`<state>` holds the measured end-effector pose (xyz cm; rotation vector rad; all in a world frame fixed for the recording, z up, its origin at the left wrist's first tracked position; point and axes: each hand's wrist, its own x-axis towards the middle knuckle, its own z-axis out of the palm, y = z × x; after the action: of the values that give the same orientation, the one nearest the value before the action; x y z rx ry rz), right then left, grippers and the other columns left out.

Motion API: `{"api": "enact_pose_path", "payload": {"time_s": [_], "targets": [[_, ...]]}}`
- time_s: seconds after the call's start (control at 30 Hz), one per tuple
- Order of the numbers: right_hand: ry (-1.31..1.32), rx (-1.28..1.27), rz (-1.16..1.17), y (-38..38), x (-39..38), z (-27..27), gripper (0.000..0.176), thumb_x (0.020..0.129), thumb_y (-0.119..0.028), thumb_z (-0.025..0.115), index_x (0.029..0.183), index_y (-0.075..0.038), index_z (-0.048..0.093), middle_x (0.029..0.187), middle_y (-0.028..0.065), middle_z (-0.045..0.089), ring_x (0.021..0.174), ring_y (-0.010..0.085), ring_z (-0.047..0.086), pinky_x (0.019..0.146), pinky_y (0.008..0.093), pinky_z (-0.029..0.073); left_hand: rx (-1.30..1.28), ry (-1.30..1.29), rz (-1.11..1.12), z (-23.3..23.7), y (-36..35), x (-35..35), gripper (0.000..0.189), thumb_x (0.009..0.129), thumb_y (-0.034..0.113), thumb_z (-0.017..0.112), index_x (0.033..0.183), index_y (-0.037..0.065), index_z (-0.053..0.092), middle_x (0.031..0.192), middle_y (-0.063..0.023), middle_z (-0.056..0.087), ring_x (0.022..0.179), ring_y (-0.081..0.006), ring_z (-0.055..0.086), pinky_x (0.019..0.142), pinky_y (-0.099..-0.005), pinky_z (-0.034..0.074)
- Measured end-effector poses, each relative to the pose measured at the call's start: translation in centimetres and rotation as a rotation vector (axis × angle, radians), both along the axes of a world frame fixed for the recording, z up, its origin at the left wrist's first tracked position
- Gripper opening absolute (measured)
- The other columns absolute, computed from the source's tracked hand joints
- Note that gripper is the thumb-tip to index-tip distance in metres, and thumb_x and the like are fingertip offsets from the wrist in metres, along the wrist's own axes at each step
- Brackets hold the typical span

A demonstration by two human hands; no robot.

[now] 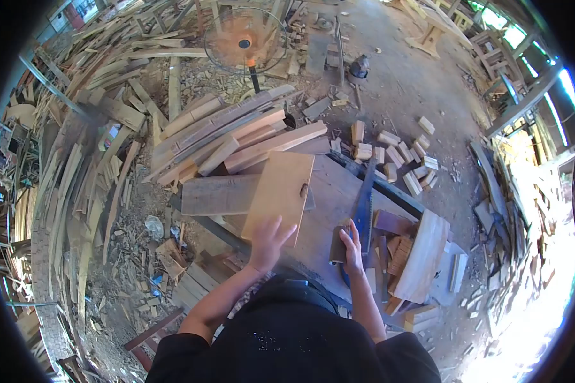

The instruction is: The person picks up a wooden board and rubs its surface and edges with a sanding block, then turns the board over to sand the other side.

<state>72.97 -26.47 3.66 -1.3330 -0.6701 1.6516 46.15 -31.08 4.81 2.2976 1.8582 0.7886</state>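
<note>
A flat, light-brown board (278,191) lies at a slant on the worktable (329,185), with a small dark piece (304,191) on its right part. My left hand (269,244) rests on the board's lower end, fingers spread. To the right, my right hand (352,247) is closed around the edge of a small dark wooden block (339,244). Just beyond that hand is a long dark saw blade (365,191), pointing away from me. Under the board lies a greyish plank (220,195).
Long beams (275,147) are stacked beyond the table. Small cut blocks (402,153) lie on the ground at the back right. Beside my right hand stand a pale board (423,255) and stacked pieces. An orange fan (244,43) stands further back.
</note>
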Motion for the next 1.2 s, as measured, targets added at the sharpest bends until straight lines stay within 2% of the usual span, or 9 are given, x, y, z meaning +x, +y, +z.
{"api": "enact_pose_path", "payload": {"time_s": [0.13, 0.3, 0.4, 0.5, 0.6, 0.73, 0.97, 1.13, 1.2], "targets": [[0.113, 0.010, -0.027, 0.8, -0.2, 0.3, 0.069, 0.098, -0.023, 0.063, 0.158, -0.011, 0.031, 0.137, 0.0066, 0.056, 0.117, 0.0177, 0.057, 0.099, 0.0314, 0.046, -0.077, 0.251, 0.015, -3.0, 0.2, 2.1, 0.073, 0.085, 0.012, 0.066, 0.151, 0.036, 0.046, 0.155, -0.0140, 0.039, 0.132, -0.0384, 0.043, 0.101, -0.0532, 0.035], [0.140, 0.094, -0.042, 3.0, -1.5, 1.4, 0.071, 0.097, -0.020, 0.065, 0.159, -0.009, 0.030, 0.137, 0.0084, 0.055, 0.117, 0.0200, 0.057, 0.100, 0.0328, 0.046, -0.322, 0.064, -0.076, -2.1, 1.7, 2.0, 0.072, 0.089, 0.033, 0.070, 0.154, 0.032, 0.040, 0.156, -0.0133, 0.037, 0.136, -0.0359, 0.039, 0.103, -0.0550, 0.033], [-0.166, 0.240, 0.022, 5.0, -3.8, 2.2, 0.074, 0.095, -0.024, 0.069, 0.157, -0.006, 0.032, 0.135, 0.0110, 0.054, 0.116, 0.0173, 0.056, 0.098, 0.0328, 0.047, -0.238, -0.012, 0.037, -2.8, 3.1, -0.1, 0.070, 0.092, 0.041, 0.066, 0.154, 0.025, 0.040, 0.158, -0.0116, 0.036, 0.139, -0.0356, 0.035, 0.106, -0.0573, 0.030], [-0.976, 0.504, 0.204, 5.4, -6.6, 2.2, 0.079, 0.085, -0.033, 0.077, 0.155, -0.024, 0.042, 0.113, 0.0186, 0.055, 0.101, 0.0342, 0.056, 0.090, 0.0455, 0.046, -0.174, -0.028, 0.411, -5.1, 6.4, -2.0, 0.065, 0.095, 0.042, 0.059, 0.153, 0.019, 0.040, 0.159, -0.0106, 0.035, 0.143, -0.0371, 0.032, 0.111, -0.0601, 0.024], [-1.319, 0.739, 0.380, 4.7, -10.9, 3.9, 0.081, 0.079, -0.038, 0.078, 0.153, -0.035, 0.044, 0.110, 0.0231, 0.050, 0.099, 0.0422, 0.050, 0.087, 0.0529, 0.042, -0.249, -0.071, 0.635, -5.6, 9.5, -2.8, 0.059, 0.099, 0.039, 0.051, 0.153, 0.016, 0.042, 0.160, -0.0104, 0.035, 0.147, -0.0384, 0.028, 0.115, -0.0619, 0.018], [-1.524, 0.871, 0.545, 5.0, -14.5, 1.6, 0.080, 0.080, -0.044, 0.075, 0.153, -0.037, 0.043, 0.119, 0.0270, 0.048, 0.104, 0.0454, 0.049, 0.084, 0.0583, 0.038, -0.227, -0.137, 0.596, -6.0, 11.3, -3.8, 0.051, 0.103, 0.031, 0.044, 0.151, 0.015, 0.046, 0.160, -0.0095, 0.037, 0.150, -0.0380, 0.024, 0.118, -0.0613, 0.013], [-1.555, 0.678, 0.471, 23.0, -25.0, 0.3, 0.070, 0.088, -0.049, 0.065, 0.153, -0.037, 0.041, 0.124, 0.0285, 0.052, 0.109, 0.0448, 0.050, 0.090, 0.0574, 0.037, -0.224, -0.164, 0.571, -5.5, 11.3, -4.0, 0.047, 0.104, 0.029, 0.045, 0.149, 0.016, 0.048, 0.159, -0.0084, 0.040, 0.151, -0.0389, 0.024, 0.119, -0.0590, 0.013], [-1.668, 0.917, 0.408, 16.5, -21.0, 0.1, 0.073, 0.084, -0.047, 0.069, 0.152, -0.037, 0.044, 0.124, 0.0328, 0.051, 0.104, 0.0442, 0.051, 0.088, 0.0557, 0.037, -0.243, -0.198, 0.588, -5.4, 11.5, -3.9, 0.047, 0.103, 0.029, 0.047, 0.148, 0.017, 0.049, 0.160, -0.0060, 0.038, 0.151, -0.0376, 0.021, 0.119, -0.0576, 0.012], [-1.638, 0.753, 0.638, 9.8, -17.5, 1.1, 0.078, 0.081, -0.045, 0.072, 0.153, -0.039, 0.043, 0.129, 0.0376, 0.048, 0.108, 0.0474, 0.050, 0.092, 0.0566, 0.036, -0.280, -0.225, 0.603, -5.7, 11.5, -3.8, 0.047, 0.103, 0.030, 0.047, 0.148, 0.017, 0.050, 0.160, -0.0050, 0.038, 0.152, -0.0367, 0.021, 0.119, -0.0563, 0.011]]}}
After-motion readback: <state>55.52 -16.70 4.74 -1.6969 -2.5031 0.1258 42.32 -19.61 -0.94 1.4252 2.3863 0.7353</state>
